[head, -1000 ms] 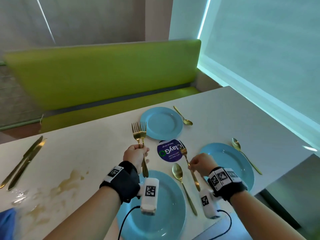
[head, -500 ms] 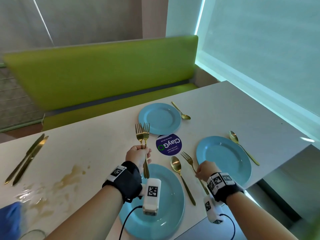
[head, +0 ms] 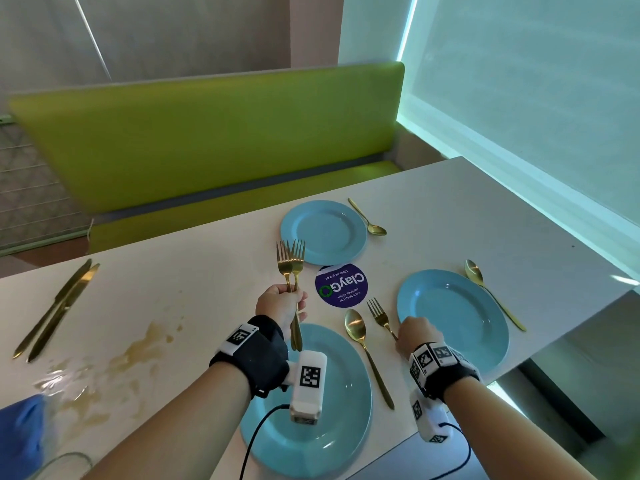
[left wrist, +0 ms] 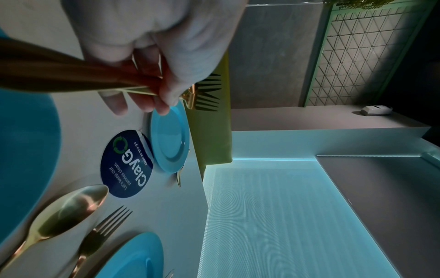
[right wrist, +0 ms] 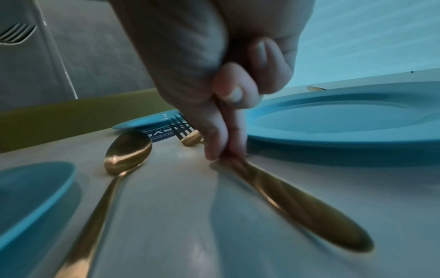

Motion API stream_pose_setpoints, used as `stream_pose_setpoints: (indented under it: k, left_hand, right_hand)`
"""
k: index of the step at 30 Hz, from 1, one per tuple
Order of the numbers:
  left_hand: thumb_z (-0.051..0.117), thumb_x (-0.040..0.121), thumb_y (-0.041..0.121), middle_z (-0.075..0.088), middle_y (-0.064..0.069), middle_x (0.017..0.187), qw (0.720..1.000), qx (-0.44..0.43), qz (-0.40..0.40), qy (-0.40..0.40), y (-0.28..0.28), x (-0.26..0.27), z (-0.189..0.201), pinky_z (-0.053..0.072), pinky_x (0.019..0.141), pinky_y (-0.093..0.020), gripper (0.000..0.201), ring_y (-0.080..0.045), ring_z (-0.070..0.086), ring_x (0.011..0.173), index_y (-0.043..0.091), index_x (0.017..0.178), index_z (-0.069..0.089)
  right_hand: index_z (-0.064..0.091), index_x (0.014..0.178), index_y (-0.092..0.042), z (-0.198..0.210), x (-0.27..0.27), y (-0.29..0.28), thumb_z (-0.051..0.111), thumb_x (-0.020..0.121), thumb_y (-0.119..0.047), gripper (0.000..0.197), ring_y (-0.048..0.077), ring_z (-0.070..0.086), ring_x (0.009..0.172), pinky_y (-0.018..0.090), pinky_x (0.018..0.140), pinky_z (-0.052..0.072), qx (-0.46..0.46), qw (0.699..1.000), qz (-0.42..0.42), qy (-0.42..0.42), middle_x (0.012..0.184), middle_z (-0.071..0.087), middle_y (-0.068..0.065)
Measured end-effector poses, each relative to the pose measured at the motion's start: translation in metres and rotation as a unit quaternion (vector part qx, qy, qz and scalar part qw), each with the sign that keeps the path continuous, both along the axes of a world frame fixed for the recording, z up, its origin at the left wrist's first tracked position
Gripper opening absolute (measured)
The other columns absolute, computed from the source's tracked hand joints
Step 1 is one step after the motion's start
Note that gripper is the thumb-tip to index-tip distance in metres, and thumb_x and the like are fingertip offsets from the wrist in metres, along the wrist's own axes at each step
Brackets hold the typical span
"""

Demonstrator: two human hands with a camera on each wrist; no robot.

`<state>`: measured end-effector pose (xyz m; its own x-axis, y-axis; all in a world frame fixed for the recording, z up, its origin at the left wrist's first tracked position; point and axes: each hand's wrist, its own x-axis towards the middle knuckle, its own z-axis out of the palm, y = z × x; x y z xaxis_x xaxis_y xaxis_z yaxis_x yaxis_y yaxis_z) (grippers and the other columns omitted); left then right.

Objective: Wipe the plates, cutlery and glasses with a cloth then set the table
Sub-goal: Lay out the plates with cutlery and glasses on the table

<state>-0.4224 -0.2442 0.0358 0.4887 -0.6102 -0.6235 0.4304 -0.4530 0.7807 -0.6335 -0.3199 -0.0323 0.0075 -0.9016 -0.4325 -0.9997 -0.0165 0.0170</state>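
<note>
From the head view, our left hand [head: 281, 306] grips two gold forks [head: 291, 268] upright. At the right wrist, our right hand [right wrist: 214, 79] pinches a third fork [right wrist: 281, 199], its handle lying along the table toward us, beside the blue plate [right wrist: 333, 135].

A long white table [head: 450, 209] runs across the room, its far edge set close to a bench [head: 207, 143] with a lime-green padded back and matching seat. A grey strip runs between the bench's back and seat. Behind the bench stands a plain grey wall [head: 190, 32], crossed by a thin slanted white line. Along the table's right edge a pale roller blind [head: 536, 74] covers a window, glowing with cool bluish daylight. Near the table's left end, a brownish wet stain [head: 138, 355] spreads over the surface.
</note>
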Motion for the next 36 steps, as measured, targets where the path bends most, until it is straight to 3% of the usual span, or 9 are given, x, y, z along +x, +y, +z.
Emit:
stream_pose_setpoints:
  k: [8, 21, 25, 28, 30, 31, 34, 36]
  left_hand:
    - [0.053, 0.093, 0.005, 0.062, -0.006, 0.080, 1.000, 0.007, -0.008, 0.000, -0.003, 0.002, -0.004, 0.053, 0.084, -0.039, 0.015, -0.016, 0.056, 0.075, 0.014, 0.081, 0.055]
    - [0.053, 0.092, 0.005, 0.062, -0.007, 0.079, 1.000, 0.011, -0.007, 0.008, -0.002, 0.005, -0.006, 0.052, 0.083, -0.039, 0.015, -0.016, 0.056, 0.072, 0.014, 0.080, 0.055]
    - [0.053, 0.093, 0.005, 0.061, -0.007, 0.078, 1.000, 0.004, -0.008, 0.017, 0.002, 0.003, -0.004, 0.053, 0.075, -0.035, 0.016, -0.017, 0.055, 0.072, 0.013, 0.079, 0.055]
    - [0.052, 0.092, 0.006, 0.059, -0.009, 0.079, 0.999, 0.000, -0.016, 0.028, 0.007, 0.004, 0.001, 0.053, 0.074, -0.035, 0.015, -0.019, 0.055, 0.076, 0.012, 0.079, 0.055]
    - [0.053, 0.092, 0.007, 0.056, -0.010, 0.080, 0.999, -0.001, -0.030, 0.036, 0.012, 0.005, 0.004, 0.053, 0.075, -0.037, 0.013, -0.021, 0.053, 0.079, 0.012, 0.080, 0.055]
    - [0.053, 0.092, 0.007, 0.055, -0.009, 0.080, 0.998, -0.002, -0.039, 0.040, 0.015, 0.004, 0.007, 0.053, 0.076, -0.038, 0.013, -0.021, 0.053, 0.080, 0.012, 0.081, 0.055]
    - [0.053, 0.093, 0.008, 0.052, -0.009, 0.076, 0.996, -0.014, -0.064, 0.061, 0.027, 0.006, 0.014, 0.051, 0.080, -0.042, 0.012, -0.019, 0.051, 0.076, 0.013, 0.082, 0.055]
    - [0.054, 0.093, 0.008, 0.052, -0.008, 0.075, 0.994, -0.023, -0.083, 0.073, 0.039, 0.011, 0.019, 0.051, 0.078, -0.042, 0.011, -0.019, 0.052, 0.072, 0.013, 0.083, 0.055]
  right_hand:
    - [0.058, 0.116, -0.010, 0.003, 0.003, 0.005, 0.039, 0.092, -0.009, 0.031, 0.024, 0.060, 0.108, 0.031, 0.088, 0.048, -0.011, 1.000, 0.016, 0.017, 0.117, 0.061, 0.008]
    - [0.060, 0.113, -0.011, 0.010, 0.000, 0.013, 0.041, 0.092, -0.009, 0.028, 0.021, 0.062, 0.103, 0.028, 0.084, 0.049, -0.023, 0.999, 0.009, 0.033, 0.112, 0.064, 0.006]
    - [0.061, 0.108, -0.009, 0.021, 0.005, 0.014, 0.044, 0.090, -0.010, 0.025, 0.022, 0.063, 0.100, 0.029, 0.083, 0.049, -0.019, 1.000, 0.005, 0.006, 0.108, 0.064, 0.007]
    - [0.067, 0.095, -0.009, 0.037, 0.022, 0.011, 0.053, 0.085, -0.022, 0.022, 0.022, 0.068, 0.086, 0.029, 0.078, 0.054, -0.004, 0.996, 0.041, -0.076, 0.090, 0.068, 0.008]
    - [0.072, 0.082, -0.013, 0.048, 0.039, 0.014, 0.058, 0.083, -0.031, 0.023, 0.010, 0.065, 0.056, 0.027, 0.074, 0.057, 0.023, 0.980, 0.067, -0.187, 0.069, 0.067, 0.004]
    - [0.073, 0.082, -0.016, 0.056, 0.049, 0.019, 0.060, 0.083, -0.034, 0.022, 0.004, 0.059, 0.047, 0.026, 0.072, 0.057, 0.036, 0.967, 0.071, -0.242, 0.068, 0.068, 0.001]
    - [0.073, 0.094, -0.018, 0.076, 0.083, 0.041, 0.065, 0.083, -0.032, 0.019, 0.004, 0.055, 0.048, 0.020, 0.057, 0.050, 0.072, 0.928, 0.074, -0.358, 0.077, 0.070, -0.005]
    - [0.073, 0.092, -0.018, 0.081, 0.102, 0.058, 0.065, 0.084, -0.025, 0.013, 0.005, 0.053, 0.049, 0.018, 0.049, 0.043, 0.094, 0.910, 0.071, -0.397, 0.073, 0.066, -0.006]
